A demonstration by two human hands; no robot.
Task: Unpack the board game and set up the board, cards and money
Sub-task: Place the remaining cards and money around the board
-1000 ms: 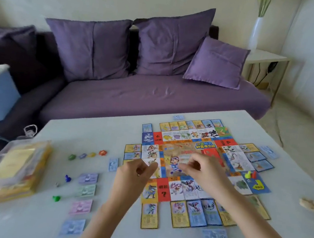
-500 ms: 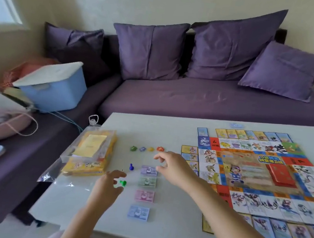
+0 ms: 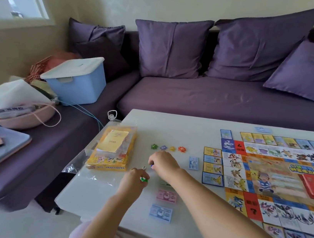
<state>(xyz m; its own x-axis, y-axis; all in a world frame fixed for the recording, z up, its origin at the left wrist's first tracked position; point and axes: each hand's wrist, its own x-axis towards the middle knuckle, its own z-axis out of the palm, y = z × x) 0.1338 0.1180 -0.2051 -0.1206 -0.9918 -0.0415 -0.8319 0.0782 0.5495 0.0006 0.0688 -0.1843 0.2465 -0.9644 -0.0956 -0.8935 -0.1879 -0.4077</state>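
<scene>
- Head view: both hands have been moved off the colourful printed game board [image 3: 277, 176], which lies flat on the white table [image 3: 170, 132], to the pieces left of it.
- The left hand [image 3: 133, 182] now pinches the green plastic pawn [image 3: 144, 180], and the right hand [image 3: 163, 161] pinches the blue plastic pawn [image 3: 152, 166].
- With the illustrated paper cards [image 3: 213, 168] and the pastel paper money stacks [image 3: 166, 196] laid out, only the pawns are judged to remain.

Board [image 3: 277, 176] cut off at frame edge, green notes [image 3: 164, 183] mostly behind forearm [image 3: 193, 184]

Single head-worn view, angled down-left over table [image 3: 171, 129] toward sofa [image 3: 225, 102].
</scene>
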